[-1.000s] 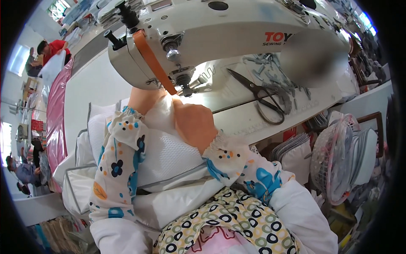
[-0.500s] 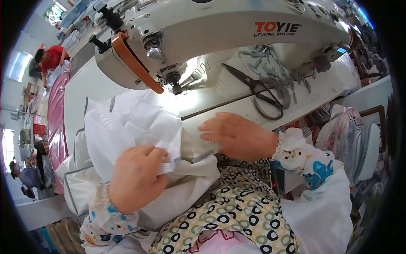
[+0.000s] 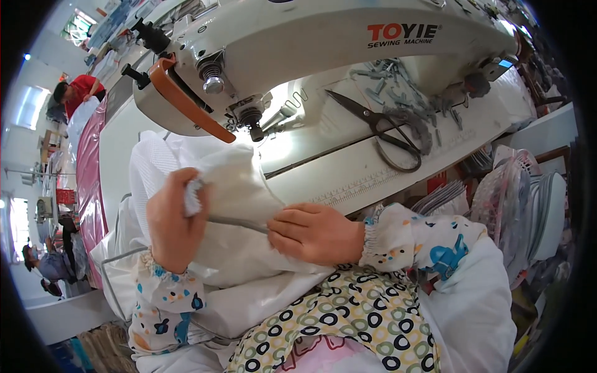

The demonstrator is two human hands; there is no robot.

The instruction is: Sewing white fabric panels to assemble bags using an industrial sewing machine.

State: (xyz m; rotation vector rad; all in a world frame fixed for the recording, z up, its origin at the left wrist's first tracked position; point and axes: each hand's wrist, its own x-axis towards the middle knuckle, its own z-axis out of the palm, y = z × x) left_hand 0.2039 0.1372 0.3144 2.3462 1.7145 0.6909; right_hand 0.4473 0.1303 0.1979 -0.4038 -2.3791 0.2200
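Observation:
White fabric (image 3: 236,174) lies below the needle area of a sewing machine (image 3: 323,46), a textured white layer (image 3: 144,165) at its left and a smooth cream layer with grey piping (image 3: 239,222) in front. My left hand (image 3: 177,221) is closed on a folded edge of the white fabric, lifting it off the cream layer. My right hand (image 3: 317,233) lies over the cream layer at the end of the piping, fingers stretched side by side, its thumb hidden. More of the cloth drapes over my lap, against the patterned apron (image 3: 336,304).
Black-handled scissors (image 3: 382,130) and several small grey pieces (image 3: 398,87) lie under the machine arm. A ruler scale runs along the table edge. At right are bagged stacks (image 3: 507,193); at far left, a pink plastic-covered roll (image 3: 90,199) and a person in red (image 3: 84,90).
My left hand has raised and folded back the white fabric, baring the cream layer. My right hand has come down and left onto the cloth.

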